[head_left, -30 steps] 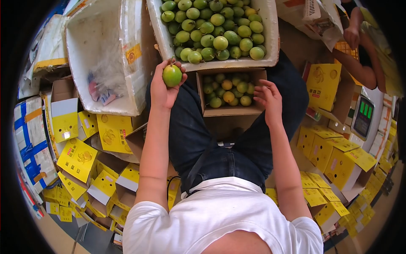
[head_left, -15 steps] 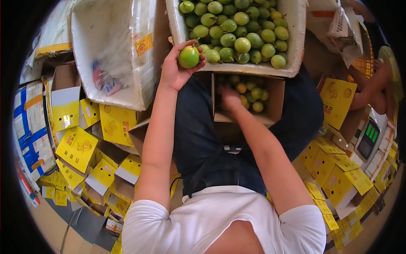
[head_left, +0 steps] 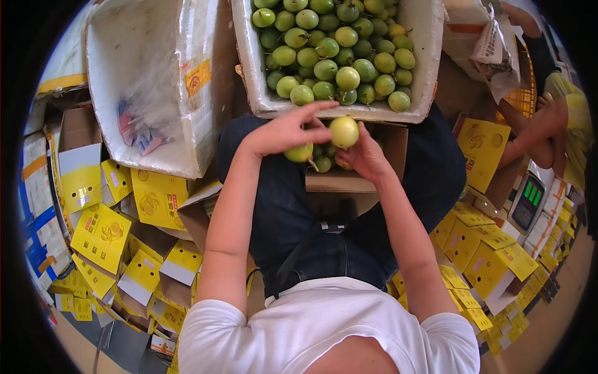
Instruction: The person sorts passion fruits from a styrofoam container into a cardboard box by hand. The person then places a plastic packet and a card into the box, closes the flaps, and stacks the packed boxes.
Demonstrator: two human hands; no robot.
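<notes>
In my right hand (head_left: 369,156) is a pale yellow-green passion fruit (head_left: 344,131), held up at the fingertips. My left hand (head_left: 283,132) is just left of it, fingers reaching towards that fruit. A greener passion fruit with a short stem (head_left: 299,151) sits under the left palm, partly covered by the fingers. Both hands are over a small cardboard box (head_left: 336,182) between the knees, whose passion fruits are mostly hidden by the hands. Beyond the hands is a white foam box (head_left: 430,62) full of green passion fruits (head_left: 347,78).
To the left leans another foam box (head_left: 134,68) with plastic and paper scraps inside. Yellow printed cartons (head_left: 103,234) are heaped at left, more cartons (head_left: 492,262) at right. A scale with a green display (head_left: 529,196) stands at right, near another person's arm (head_left: 529,144).
My right hand has come up out of the small box with a pale passion fruit. The left hand has turned over and moved right and down, keeping its green fruit.
</notes>
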